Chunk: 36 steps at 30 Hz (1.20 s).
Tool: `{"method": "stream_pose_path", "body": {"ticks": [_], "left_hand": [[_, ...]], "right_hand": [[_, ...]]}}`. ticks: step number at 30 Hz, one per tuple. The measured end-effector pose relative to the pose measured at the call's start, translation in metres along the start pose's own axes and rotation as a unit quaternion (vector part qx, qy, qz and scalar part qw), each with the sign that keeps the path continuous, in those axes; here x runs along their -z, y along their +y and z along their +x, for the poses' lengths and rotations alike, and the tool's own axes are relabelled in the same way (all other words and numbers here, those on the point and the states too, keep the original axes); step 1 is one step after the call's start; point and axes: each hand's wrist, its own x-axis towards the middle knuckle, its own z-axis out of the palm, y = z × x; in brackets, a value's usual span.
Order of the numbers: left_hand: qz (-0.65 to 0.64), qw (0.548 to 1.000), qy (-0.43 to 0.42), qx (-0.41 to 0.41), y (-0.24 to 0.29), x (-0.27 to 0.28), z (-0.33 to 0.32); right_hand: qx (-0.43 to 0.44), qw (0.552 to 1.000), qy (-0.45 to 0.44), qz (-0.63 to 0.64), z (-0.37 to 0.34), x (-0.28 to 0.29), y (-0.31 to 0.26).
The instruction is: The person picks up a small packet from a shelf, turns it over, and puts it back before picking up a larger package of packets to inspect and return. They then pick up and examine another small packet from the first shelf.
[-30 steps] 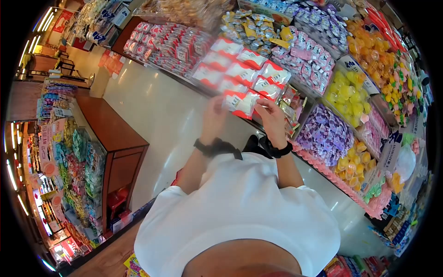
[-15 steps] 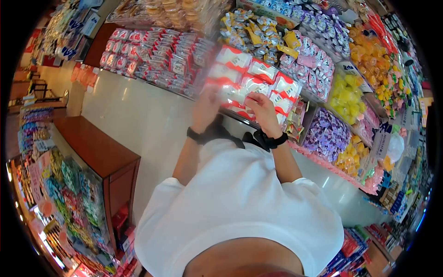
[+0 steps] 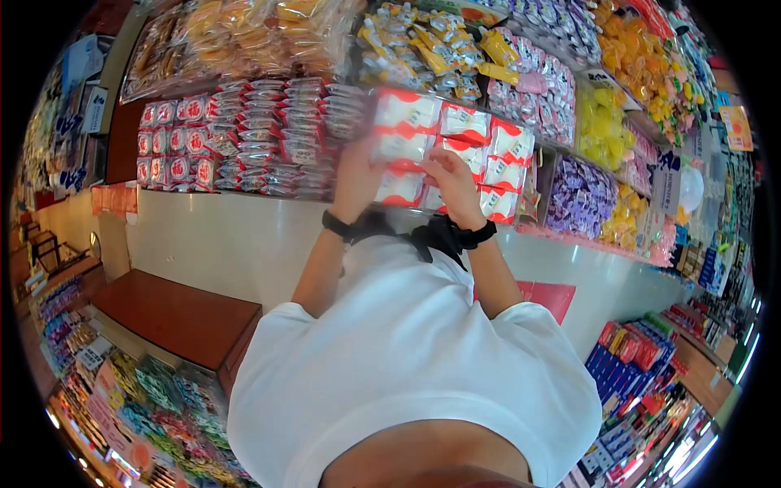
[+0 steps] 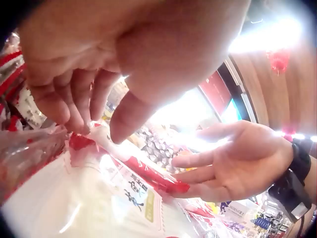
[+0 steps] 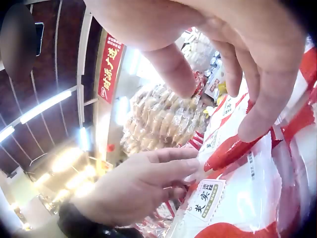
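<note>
White-and-red packets (image 3: 404, 110) lie in rows in the head view. My left hand (image 3: 356, 183) is at the left side of the front packets. In the right wrist view, the thumb and fingers of the left hand (image 5: 133, 186) pinch the edge of a white packet (image 5: 242, 191); the left wrist view shows its fingertips bent at the corner of a packet (image 4: 89, 193). My right hand (image 3: 455, 187) hovers over or touches the middle packets, contact being unclear. Its fingers look extended and loosely bent in the left wrist view (image 4: 237, 163).
Small red-and-white packs (image 3: 260, 130) fill the bin on the left, with bagged snacks (image 3: 268, 37) behind. Purple sweets (image 3: 582, 195) and yellow ones (image 3: 602, 126) stand to the right. A brown cabinet (image 3: 179, 313) is at the left, across a pale floor (image 3: 220, 236).
The head view has turned, so the display runs more level across it. Both hands have shifted from the frontmost packet near the right side toward the left and middle of the white-and-red rows.
</note>
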Motion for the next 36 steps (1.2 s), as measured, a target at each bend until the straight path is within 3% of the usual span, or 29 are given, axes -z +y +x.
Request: {"method": "stream_pose_path", "body": {"ticks": [5,9,14,18,23,27,36], "left_hand": [[0.001,1.0,-0.019,-0.008,-0.006,-0.002,0.004],[0.024,0.999,-0.035,-0.015,-0.003,0.0,0.003],[0.074,0.995,0.022,-0.059,0.028,0.007,0.001],[0.059,0.993,0.052,-0.091,0.048,-0.011,-0.008],[0.013,0.995,-0.052,-0.087,0.105,-0.045,-0.046],[-0.06,0.984,-0.136,-0.093,0.143,-0.098,-0.087],[-0.116,0.915,-0.328,-0.204,0.249,-0.23,-0.157]], "right_hand": [[0.005,0.999,0.031,-0.001,-0.01,-0.012,0.001],[0.088,0.988,0.077,-0.1,-0.02,-0.02,-0.003],[0.096,0.987,0.085,-0.091,-0.038,-0.006,-0.014],[0.124,0.985,0.1,-0.07,-0.046,0.028,0.01],[0.113,0.989,0.093,0.024,-0.091,0.083,-0.004],[0.159,0.971,0.144,0.102,-0.122,0.147,0.016],[0.164,0.931,0.274,0.175,-0.239,0.292,0.05]]}}
